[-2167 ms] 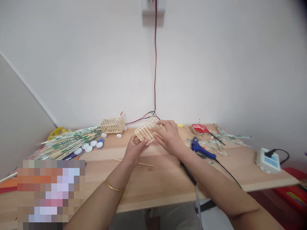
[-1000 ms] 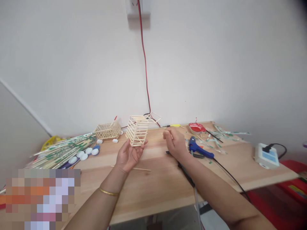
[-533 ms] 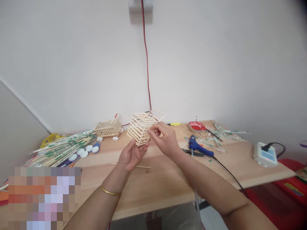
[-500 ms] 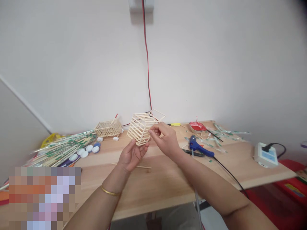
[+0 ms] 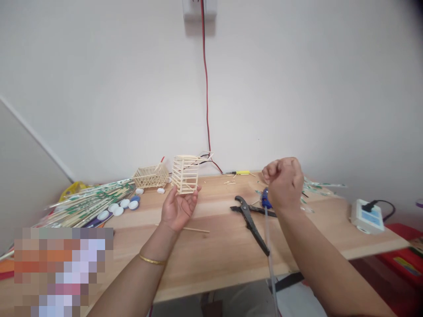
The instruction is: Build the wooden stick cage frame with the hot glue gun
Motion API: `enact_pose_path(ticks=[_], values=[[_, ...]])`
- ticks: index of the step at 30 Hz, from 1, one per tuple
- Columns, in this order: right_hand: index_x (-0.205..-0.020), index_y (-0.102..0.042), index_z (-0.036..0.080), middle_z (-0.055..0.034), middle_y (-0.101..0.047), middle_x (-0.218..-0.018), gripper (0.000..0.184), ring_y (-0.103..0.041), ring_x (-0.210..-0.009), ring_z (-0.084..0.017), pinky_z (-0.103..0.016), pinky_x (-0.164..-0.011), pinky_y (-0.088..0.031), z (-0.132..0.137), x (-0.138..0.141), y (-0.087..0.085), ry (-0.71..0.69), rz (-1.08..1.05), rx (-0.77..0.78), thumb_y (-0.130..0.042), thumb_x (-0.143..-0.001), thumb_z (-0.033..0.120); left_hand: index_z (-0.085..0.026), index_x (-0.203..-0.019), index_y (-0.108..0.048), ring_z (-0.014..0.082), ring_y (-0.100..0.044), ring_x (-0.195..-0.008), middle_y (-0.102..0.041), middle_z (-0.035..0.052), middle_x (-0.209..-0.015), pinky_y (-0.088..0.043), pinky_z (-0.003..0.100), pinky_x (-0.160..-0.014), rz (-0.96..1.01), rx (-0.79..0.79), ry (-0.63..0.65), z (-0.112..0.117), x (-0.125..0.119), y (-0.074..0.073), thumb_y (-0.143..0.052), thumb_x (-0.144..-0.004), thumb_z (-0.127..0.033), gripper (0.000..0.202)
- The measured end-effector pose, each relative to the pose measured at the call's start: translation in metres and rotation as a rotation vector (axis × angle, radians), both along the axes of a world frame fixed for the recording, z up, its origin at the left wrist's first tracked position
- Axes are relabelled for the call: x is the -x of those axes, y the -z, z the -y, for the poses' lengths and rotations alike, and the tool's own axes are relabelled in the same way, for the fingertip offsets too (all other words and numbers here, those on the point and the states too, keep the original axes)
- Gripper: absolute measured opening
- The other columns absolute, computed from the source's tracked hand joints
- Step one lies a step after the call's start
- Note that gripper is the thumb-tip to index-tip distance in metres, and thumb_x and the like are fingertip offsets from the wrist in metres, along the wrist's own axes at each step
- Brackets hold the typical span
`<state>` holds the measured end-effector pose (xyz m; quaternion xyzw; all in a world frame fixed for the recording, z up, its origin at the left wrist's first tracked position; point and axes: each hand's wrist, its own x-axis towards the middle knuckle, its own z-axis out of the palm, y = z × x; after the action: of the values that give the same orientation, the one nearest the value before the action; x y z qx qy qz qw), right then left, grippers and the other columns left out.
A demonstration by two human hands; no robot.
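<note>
My left hand (image 5: pixel 178 208) is palm up with its fingers curled under a small cage of thin wooden sticks (image 5: pixel 185 174), which it holds upright above the wooden table (image 5: pixel 211 255). Off to the right, my right hand (image 5: pixel 284 182) is closed in a fist over the blue glue gun (image 5: pixel 265 200). Only a blue tip of the gun shows below the hand. A clear glue stick (image 5: pixel 269 251) runs from it down toward me.
Black pliers (image 5: pixel 248 215) lie between my hands. A second stick basket (image 5: pixel 150 175), white caps (image 5: pixel 122 204) and wrapped skewers (image 5: pixel 89 200) sit at left. A loose stick (image 5: pixel 195 229) is by my left wrist. A plugged-in white power strip (image 5: pixel 366 216) sits at right.
My right hand has let go of the cage and moved right, closing over the glue gun. The pliers are uncovered. My left hand keeps the cage, turned more upright.
</note>
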<state>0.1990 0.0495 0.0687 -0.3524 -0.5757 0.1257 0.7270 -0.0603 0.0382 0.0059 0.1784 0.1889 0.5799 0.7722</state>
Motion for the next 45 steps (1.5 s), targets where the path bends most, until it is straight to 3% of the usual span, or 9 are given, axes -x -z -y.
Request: enact_pose_path(ticks=[5, 9, 14, 19, 25, 33, 39, 43, 45], values=[[-0.058, -0.035, 0.021, 0.0039, -0.037, -0.051, 0.037, -0.037, -0.048, -0.012, -0.026, -0.049, -0.031, -0.010, -0.022, 0.026, 0.217, 0.417, 0.226, -0.043, -0.090, 0.038, -0.010, -0.108, -0.059, 0.0147, -0.067, -0.077, -0.069, 0.0152, -0.101, -0.054, 0.022, -0.068, 0.025, -0.056, 0.042, 0.004, 0.003, 0.000, -0.036, -0.089, -0.051, 0.051], [-0.077, -0.055, 0.019, -0.0034, -0.058, -0.073, 0.011, -0.049, -0.058, -0.015, -0.028, -0.057, -0.035, -0.017, -0.013, 0.039, 0.316, 0.745, 0.245, -0.054, -0.082, 0.029, -0.008, -0.112, -0.058, 0.0166, -0.066, -0.079, -0.068, 0.0161, -0.103, -0.052, 0.025, -0.070, 0.028, -0.126, 0.124, 0.006, 0.003, 0.003, -0.044, -0.085, -0.052, 0.054], [-0.060, -0.054, 0.019, 0.0005, -0.052, -0.055, 0.033, -0.049, -0.056, -0.013, -0.026, -0.057, -0.036, -0.001, 0.032, 0.026, 0.090, 0.642, 0.232, -0.048, -0.088, 0.036, -0.010, -0.111, -0.061, 0.0259, -0.061, -0.100, -0.065, 0.0154, -0.111, -0.048, 0.038, -0.085, 0.059, -0.193, 0.167, 0.008, -0.004, 0.004, -0.044, -0.085, -0.052, 0.052], [-0.080, -0.065, 0.020, 0.0007, -0.063, -0.066, 0.018, -0.052, -0.058, -0.011, -0.022, -0.055, -0.037, 0.013, 0.076, 0.022, -0.233, 0.564, 0.323, -0.059, -0.081, 0.037, -0.014, -0.117, -0.058, 0.0266, -0.056, -0.111, -0.064, 0.0134, -0.114, -0.036, 0.045, -0.100, 0.064, -0.198, 0.136, 0.009, -0.010, 0.003, -0.047, -0.086, -0.047, 0.047], [-0.066, -0.062, 0.019, 0.0018, -0.060, -0.058, 0.020, -0.049, -0.053, -0.010, -0.022, -0.052, -0.033, 0.012, 0.097, 0.032, -0.277, 0.631, 0.397, -0.062, -0.078, 0.035, -0.015, -0.124, -0.053, 0.0280, -0.053, -0.115, -0.062, 0.0140, -0.117, -0.034, 0.046, -0.101, 0.044, -0.252, 0.120, 0.011, -0.017, 0.000, -0.049, -0.086, -0.043, 0.047], [-0.062, -0.039, 0.020, 0.0027, -0.043, -0.058, 0.021, -0.040, -0.056, -0.012, -0.025, -0.054, -0.027, -0.005, 0.054, 0.038, 0.054, 0.735, 0.257, -0.046, -0.082, 0.022, -0.010, -0.111, -0.060, 0.0280, -0.058, -0.106, -0.064, 0.0154, -0.113, -0.037, 0.045, -0.098, 0.084, -0.171, 0.112, 0.008, -0.005, 0.000, -0.049, -0.083, -0.049, 0.050], [-0.055, -0.022, 0.021, 0.0062, -0.021, -0.051, 0.042, -0.028, -0.049, -0.010, -0.026, -0.050, -0.023, -0.029, 0.000, 0.040, 0.202, 0.415, 0.348, -0.041, -0.089, 0.037, -0.010, -0.111, -0.060, 0.0237, -0.064, -0.086, -0.068, 0.0146, -0.104, -0.042, 0.044, -0.090, 0.108, -0.198, 0.135, 0.010, -0.002, 0.001, -0.047, -0.081, -0.056, 0.056], [-0.063, -0.039, 0.021, 0.0049, -0.034, -0.057, 0.032, -0.035, -0.054, -0.011, -0.025, -0.053, -0.031, -0.028, -0.003, 0.038, 0.229, 0.259, 0.298, -0.043, -0.089, 0.038, -0.008, -0.114, -0.057, 0.0208, -0.063, -0.078, -0.069, 0.0152, -0.101, -0.045, 0.040, -0.083, 0.103, -0.219, 0.189, 0.013, -0.001, 0.000, -0.051, -0.077, -0.053, 0.059], [-0.087, -0.051, 0.020, 0.0016, -0.047, -0.071, 0.016, -0.044, -0.060, -0.012, -0.025, -0.056, -0.036, -0.021, 0.008, 0.036, 0.121, 0.266, 0.258, -0.045, -0.089, 0.034, -0.006, -0.116, -0.055, 0.0185, -0.061, -0.072, -0.069, 0.0153, -0.098, -0.046, 0.037, -0.078, 0.099, -0.230, 0.206, 0.014, 0.000, 0.000, -0.055, -0.074, -0.051, 0.061]])
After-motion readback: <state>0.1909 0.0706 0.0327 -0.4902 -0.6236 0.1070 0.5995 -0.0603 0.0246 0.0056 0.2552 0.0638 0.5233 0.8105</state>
